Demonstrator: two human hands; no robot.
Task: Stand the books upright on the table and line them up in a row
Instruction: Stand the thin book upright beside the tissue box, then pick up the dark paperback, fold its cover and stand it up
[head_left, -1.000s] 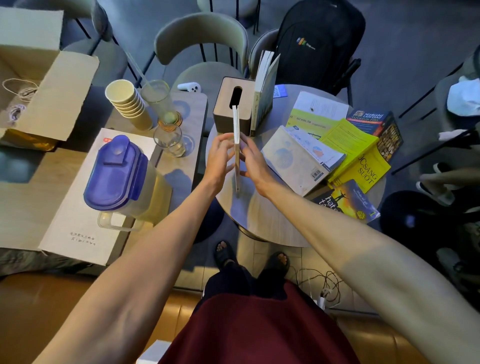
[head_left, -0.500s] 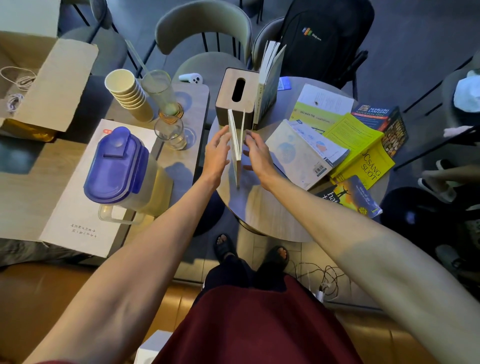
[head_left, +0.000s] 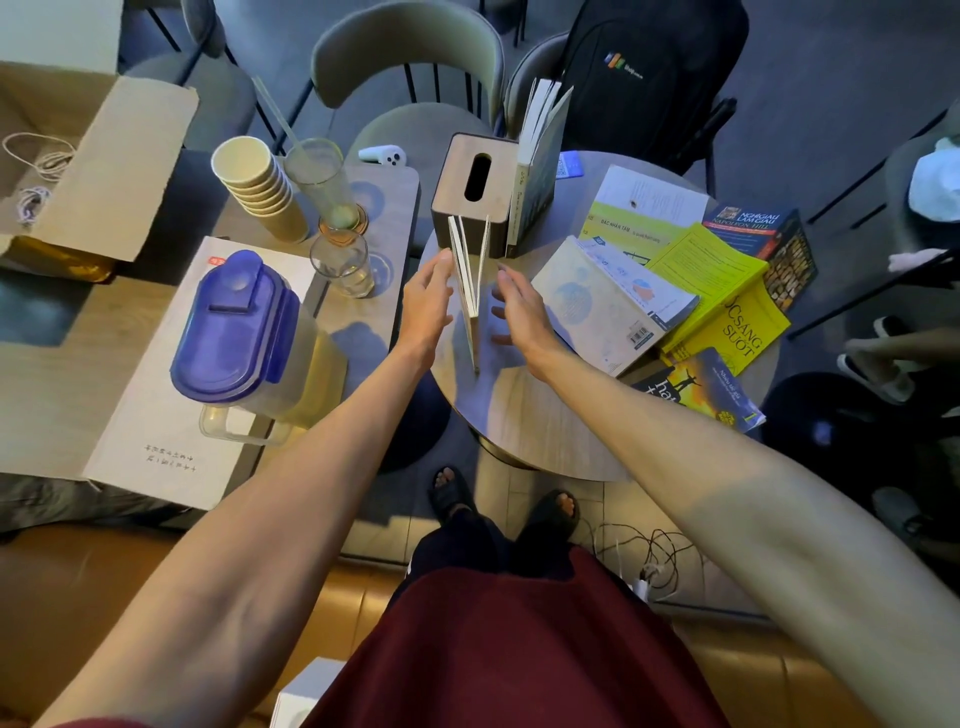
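Finding one: the thin book stands on its lower edge on the round table, just in front of the wooden tissue box. Its covers fan apart in a V with the spine toward you. That spread appears to be what props it up, as a book this thin would likely tip if closed.

Finding two: your left hand and right hand flank the book, one on each side. Both have straight, relaxed fingers and neither holds anything. The right hand is clear of the cover. I cannot tell whether the left fingertips brush the near cover or sit just beside it. I judge the hands are placed as guards, ready to catch a fall.

Finding three: a second upright book leans against the right side of the tissue box, which evidently serves as its bookend. The two standing books are on different faces of the box, so they do not yet form a row.

Finding four: several books lie flat and overlapping on the right of the table. They include a pale book, a yellow book and a dark blue book. I judge the task to be at an early stage.
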